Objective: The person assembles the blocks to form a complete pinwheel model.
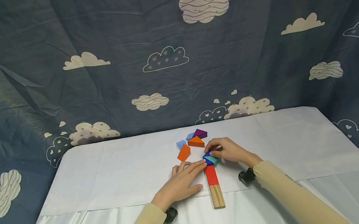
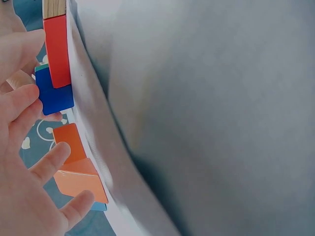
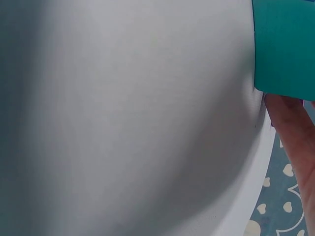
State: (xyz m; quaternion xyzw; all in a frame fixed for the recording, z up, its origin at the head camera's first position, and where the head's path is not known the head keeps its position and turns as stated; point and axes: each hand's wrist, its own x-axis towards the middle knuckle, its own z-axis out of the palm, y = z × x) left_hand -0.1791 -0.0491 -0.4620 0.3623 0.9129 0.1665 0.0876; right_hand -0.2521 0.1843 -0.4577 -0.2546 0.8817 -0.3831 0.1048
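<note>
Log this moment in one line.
left hand touching blue block | right hand touching teal block | red block between blue and wood

Soft light casts blurry shadows across the white cloth.

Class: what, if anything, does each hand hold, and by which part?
The left hand holds nothing; its fingertips touch the angular blue block. The right hand touches the far side of the angular teal block; whether it pinches is unclear.
</note>
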